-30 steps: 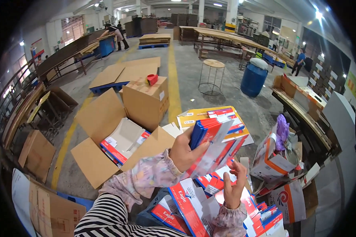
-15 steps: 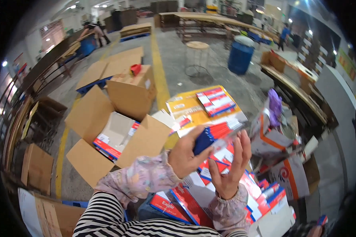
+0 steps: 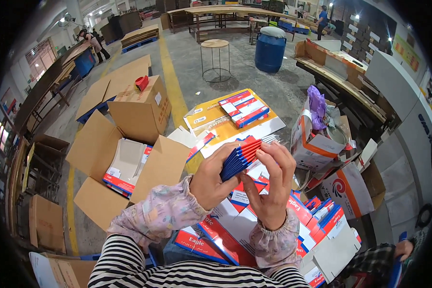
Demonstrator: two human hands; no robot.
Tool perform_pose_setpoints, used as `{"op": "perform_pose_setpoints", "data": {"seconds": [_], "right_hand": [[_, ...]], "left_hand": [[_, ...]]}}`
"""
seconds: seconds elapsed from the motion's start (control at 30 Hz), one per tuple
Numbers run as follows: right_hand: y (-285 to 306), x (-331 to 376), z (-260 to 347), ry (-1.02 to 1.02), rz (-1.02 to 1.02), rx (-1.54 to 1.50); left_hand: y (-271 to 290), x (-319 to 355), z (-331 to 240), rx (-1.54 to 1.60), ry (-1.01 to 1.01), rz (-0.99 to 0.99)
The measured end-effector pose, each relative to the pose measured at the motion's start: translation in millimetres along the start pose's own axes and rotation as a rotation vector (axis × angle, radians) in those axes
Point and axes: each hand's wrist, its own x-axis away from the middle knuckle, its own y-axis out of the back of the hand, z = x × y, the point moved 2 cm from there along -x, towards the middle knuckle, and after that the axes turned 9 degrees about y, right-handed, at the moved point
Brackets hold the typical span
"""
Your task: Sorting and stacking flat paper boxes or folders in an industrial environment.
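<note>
In the head view, just off centre toward four o'clock, holds a fanned stack of thin flat pieces (image 3: 240,159), blue on the left, red on the right. Wraps the fingers of the left hand (image 3: 210,176) around the blue side; touches the red ends with bent fingers of the right hand (image 3: 273,192), cannot tell if pinching. Toward nine o'clock, shows an open cardboard box (image 3: 92,151) containing red-white-blue packaging (image 3: 117,180); toward three, a white-and-orange box (image 3: 306,156) containing a purple bag (image 3: 317,108).

round stool (image 3: 215,43) | blue barrel (image 3: 269,53), pale-covered | purple bag (image 3: 317,108) atop white-and-orange carton (image 3: 304,139) | yellow floor line (image 3: 171,72)
</note>
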Motion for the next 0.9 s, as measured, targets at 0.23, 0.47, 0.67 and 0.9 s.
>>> {"op": "perform_pose_setpoints", "data": {"seconds": [0.23, 0.47, 0.67, 0.9], "right_hand": [[-1.1, 1.9, -1.5, -0.019, -0.04, -0.014], [1.5, 4.8, -5.1, -0.026, -0.069, -0.024], [3.5, 6.5, -5.3, 0.01, -0.075, -0.009], [14.3, -0.4, 0.7, 0.035, 0.052, 0.084]], "left_hand": [[-1.9, -2.5, 0.9, -0.015, 0.04, 0.015], [-4.3, -2.2, -1.6, -0.063, -0.014, 0.004], [-4.6, -1.1, -0.4, -0.082, -0.072, -0.012], [-9.7, 2.2, -4.3, 0.027, 0.044, 0.012]]}}
